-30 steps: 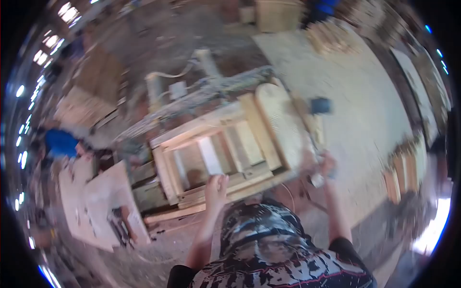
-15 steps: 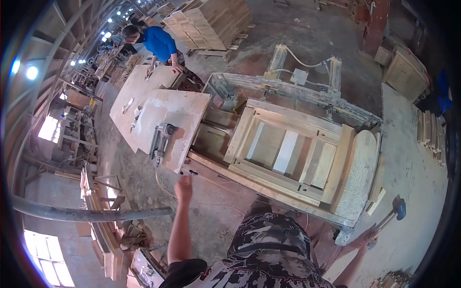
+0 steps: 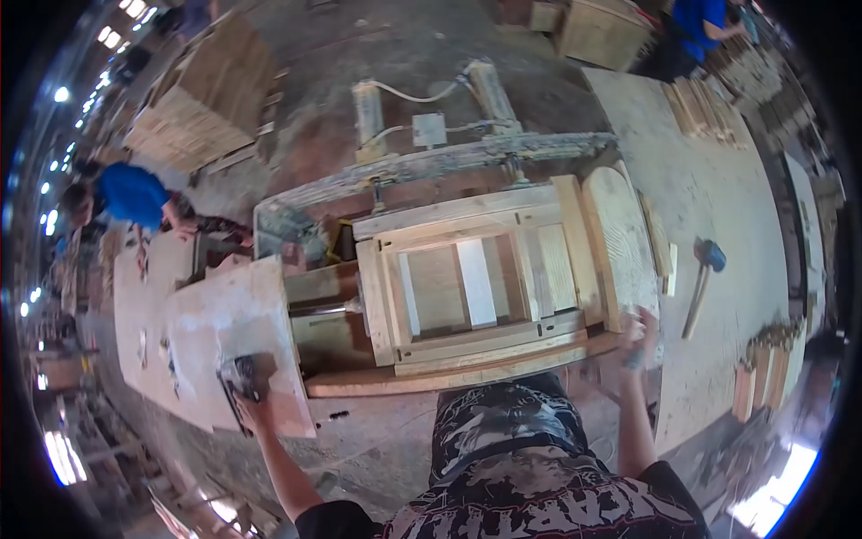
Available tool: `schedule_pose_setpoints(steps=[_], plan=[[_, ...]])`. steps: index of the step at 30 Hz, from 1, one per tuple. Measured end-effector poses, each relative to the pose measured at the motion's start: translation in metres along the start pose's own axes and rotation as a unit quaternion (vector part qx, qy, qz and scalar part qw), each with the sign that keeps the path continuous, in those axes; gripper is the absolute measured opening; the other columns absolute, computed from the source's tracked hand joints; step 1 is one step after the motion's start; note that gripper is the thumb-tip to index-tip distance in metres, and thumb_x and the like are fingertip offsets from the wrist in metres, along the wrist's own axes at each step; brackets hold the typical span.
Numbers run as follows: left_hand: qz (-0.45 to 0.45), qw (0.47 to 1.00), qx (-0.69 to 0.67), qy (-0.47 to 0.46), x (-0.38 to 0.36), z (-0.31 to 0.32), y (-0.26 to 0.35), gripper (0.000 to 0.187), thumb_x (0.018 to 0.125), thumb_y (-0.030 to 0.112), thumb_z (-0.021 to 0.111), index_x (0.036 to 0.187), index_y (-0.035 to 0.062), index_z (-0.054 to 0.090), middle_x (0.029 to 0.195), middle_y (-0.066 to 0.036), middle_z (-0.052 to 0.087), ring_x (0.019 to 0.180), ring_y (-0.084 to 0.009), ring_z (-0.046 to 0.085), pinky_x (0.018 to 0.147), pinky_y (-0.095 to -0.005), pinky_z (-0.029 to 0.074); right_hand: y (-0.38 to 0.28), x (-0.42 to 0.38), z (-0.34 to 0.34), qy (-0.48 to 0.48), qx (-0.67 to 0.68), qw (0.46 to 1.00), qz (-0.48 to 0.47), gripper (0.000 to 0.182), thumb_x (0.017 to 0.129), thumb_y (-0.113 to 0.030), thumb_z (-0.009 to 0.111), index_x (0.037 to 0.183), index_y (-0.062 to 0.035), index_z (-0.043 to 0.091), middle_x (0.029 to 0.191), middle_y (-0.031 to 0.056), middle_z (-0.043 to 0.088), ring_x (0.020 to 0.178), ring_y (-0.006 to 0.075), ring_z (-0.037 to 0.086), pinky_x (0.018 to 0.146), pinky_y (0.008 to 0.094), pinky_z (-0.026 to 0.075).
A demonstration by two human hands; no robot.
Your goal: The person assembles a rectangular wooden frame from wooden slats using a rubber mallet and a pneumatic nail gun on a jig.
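Note:
My left hand (image 3: 252,411) is at the near end of a dark nail gun (image 3: 241,377), its fingers closed round the handle. The gun rests on a pale board at the left. My right hand (image 3: 637,334) is by the near right corner of the press, beside the rounded wooden block (image 3: 620,229). It is blurred, and its fingers are hard to make out. Between my hands, a wooden frame panel (image 3: 449,349) with pale slats lies in the clamping press (image 3: 431,157). A mallet (image 3: 699,292) with a dark head lies on the right-hand board, apart from my right hand.
A person in a blue top (image 3: 135,198) leans over the left worktop (image 3: 135,296). Another person in blue (image 3: 696,31) stands at the far right. Wood strips (image 3: 705,112) lie on the right-hand board (image 3: 620,99). A large timber stack (image 3: 202,94) stands behind.
My right hand has left the mallet, which now lies on the right-hand board, and moved to the press corner. My left hand has reached the nail gun. The view has swung right.

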State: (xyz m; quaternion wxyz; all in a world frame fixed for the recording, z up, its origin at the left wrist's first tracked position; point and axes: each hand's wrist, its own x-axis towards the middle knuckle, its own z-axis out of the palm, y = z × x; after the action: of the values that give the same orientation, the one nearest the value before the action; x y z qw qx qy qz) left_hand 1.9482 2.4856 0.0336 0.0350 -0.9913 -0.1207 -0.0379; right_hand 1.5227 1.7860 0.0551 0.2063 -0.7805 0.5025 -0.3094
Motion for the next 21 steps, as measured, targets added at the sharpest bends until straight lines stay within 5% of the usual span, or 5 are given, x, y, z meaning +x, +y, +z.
schedule_pose_setpoints(steps=[5, 8, 11, 16, 21], plan=[[-0.014, 0.997, -0.072, 0.018, 0.027, 0.006, 0.002, 0.079, 0.079, 0.03, 0.071, 0.144, -0.0008, 0.038, 0.126, -0.026, 0.061, 0.115, -0.0428, 0.059, 0.098, -0.0486, 0.046, -0.137, -0.064, 0.088, -0.219, 0.203, 0.95, -0.086, 0.02, 0.091, -0.006, 0.065, 0.111, -0.0054, 0.065, 0.095, 0.0116, 0.066, 0.083, 0.0233, 0.067, 0.072, 0.0333, 0.054], [-0.115, 0.947, -0.277, -0.114, 0.015, -0.067, 0.062, 0.047, 0.082, 0.035, 0.073, 0.104, -0.0041, 0.059, 0.077, -0.013, 0.064, 0.06, -0.0252, 0.065, 0.056, -0.042, 0.056, -0.179, -0.115, 0.139, -0.375, 0.299, 0.874, -0.078, 0.024, 0.092, -0.011, 0.066, 0.116, -0.0081, 0.063, 0.094, 0.0116, 0.067, 0.083, 0.0215, 0.067, 0.073, 0.033, 0.054], [-0.158, 0.847, -0.448, -0.24, -0.006, -0.114, 0.124, 0.039, 0.088, 0.039, 0.071, 0.078, 0.0054, 0.053, 0.06, -0.003, 0.049, 0.044, -0.0155, 0.052, 0.044, -0.0353, 0.053, -0.217, -0.142, 0.182, -0.438, 0.361, 0.819, -0.083, 0.026, 0.093, -0.016, 0.065, 0.118, -0.0089, 0.062, 0.092, 0.0104, 0.067, 0.08, 0.0198, 0.067, 0.072, 0.0327, 0.054], [-0.046, 0.719, -0.535, -0.441, -0.051, -0.127, 0.275, 0.024, 0.096, 0.026, 0.064, 0.095, 0.0036, 0.055, 0.065, -0.003, 0.048, 0.05, -0.0154, 0.047, 0.05, -0.036, 0.05, -0.254, -0.188, 0.257, -0.589, 0.467, 0.643, 0.141, 0.042, 0.101, -0.043, 0.05, 0.118, -0.0042, 0.056, 0.087, 0.0101, 0.062, 0.076, 0.0158, 0.061, 0.075, 0.0311, 0.049], [0.033, 0.727, -0.519, -0.449, -0.062, -0.1, 0.364, 0.023, 0.097, 0.024, 0.061, 0.102, 0.0027, 0.054, 0.064, -0.004, 0.048, 0.051, -0.0157, 0.048, 0.05, -0.035, 0.049, -0.271, -0.171, 0.28, -0.496, 0.449, 0.739, 0.081, 0.047, 0.099, -0.046, 0.055, 0.116, -0.0022, 0.056, 0.077, 0.0089, 0.06, 0.068, 0.0154, 0.059, 0.062, 0.0315, 0.047]])
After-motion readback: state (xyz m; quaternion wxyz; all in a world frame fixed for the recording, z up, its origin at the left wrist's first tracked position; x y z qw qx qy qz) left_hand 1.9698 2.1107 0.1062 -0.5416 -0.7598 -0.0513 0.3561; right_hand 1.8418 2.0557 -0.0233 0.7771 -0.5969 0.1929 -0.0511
